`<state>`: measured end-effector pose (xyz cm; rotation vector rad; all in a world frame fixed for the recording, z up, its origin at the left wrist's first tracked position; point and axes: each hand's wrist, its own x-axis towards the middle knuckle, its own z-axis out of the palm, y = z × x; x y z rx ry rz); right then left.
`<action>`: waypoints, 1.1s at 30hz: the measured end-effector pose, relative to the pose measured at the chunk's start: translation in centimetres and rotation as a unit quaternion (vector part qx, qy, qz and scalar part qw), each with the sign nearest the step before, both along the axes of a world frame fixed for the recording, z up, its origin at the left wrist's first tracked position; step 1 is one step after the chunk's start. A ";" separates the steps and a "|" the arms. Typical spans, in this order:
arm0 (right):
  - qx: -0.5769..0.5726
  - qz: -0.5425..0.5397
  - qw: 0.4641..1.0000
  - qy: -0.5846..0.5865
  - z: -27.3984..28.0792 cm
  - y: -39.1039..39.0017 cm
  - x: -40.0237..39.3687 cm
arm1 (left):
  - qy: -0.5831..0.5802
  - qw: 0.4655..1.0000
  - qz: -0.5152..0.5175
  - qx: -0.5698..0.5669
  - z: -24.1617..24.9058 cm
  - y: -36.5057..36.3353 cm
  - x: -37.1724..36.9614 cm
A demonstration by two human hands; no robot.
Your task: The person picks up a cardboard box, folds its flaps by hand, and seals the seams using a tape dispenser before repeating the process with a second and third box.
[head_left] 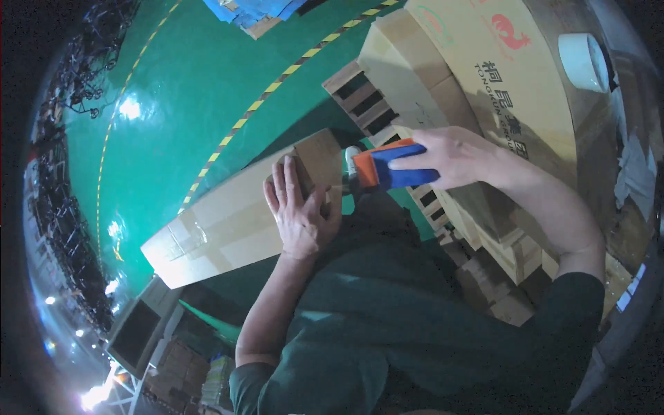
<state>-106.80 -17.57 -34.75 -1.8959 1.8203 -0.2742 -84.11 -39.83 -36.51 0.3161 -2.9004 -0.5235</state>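
Observation:
A long brown cardboard box [228,225] lies slantwise across the middle left, with clear tape on its side near the far left end. My left hand [301,211] rests on the box near its right end, palm down, fingers spread and lying on the cardboard. In my right hand [449,159] is a blue and orange tool [391,166], gripped at its blue part. Its orange end points left towards the box's right end, beside one of my shoes [351,160]. The tool's exact kind is hard to make out.
Large printed cardboard cartons [515,90] stand at the right on wooden pallets [363,97], with a white tape roll [583,62] on top. Yellow-black floor tape [257,104] crosses the green floor. A grey-framed monitor-like object [138,328] and stacked cartons are at lower left.

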 end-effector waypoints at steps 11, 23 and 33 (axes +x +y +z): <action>0.198 0.095 0.975 0.043 3.4 -12.4 3.9 | 0.001 1.000 0.009 0.013 0.0 0.5 0.6; 0.213 -0.548 0.783 -0.203 -14.1 -11.3 9.7 | 0.024 0.997 0.032 0.066 -1.3 -0.5 1.4; -0.154 -0.662 0.706 -0.197 -17.7 -18.9 14.6 | 0.034 0.998 0.039 0.033 -2.8 -1.9 1.7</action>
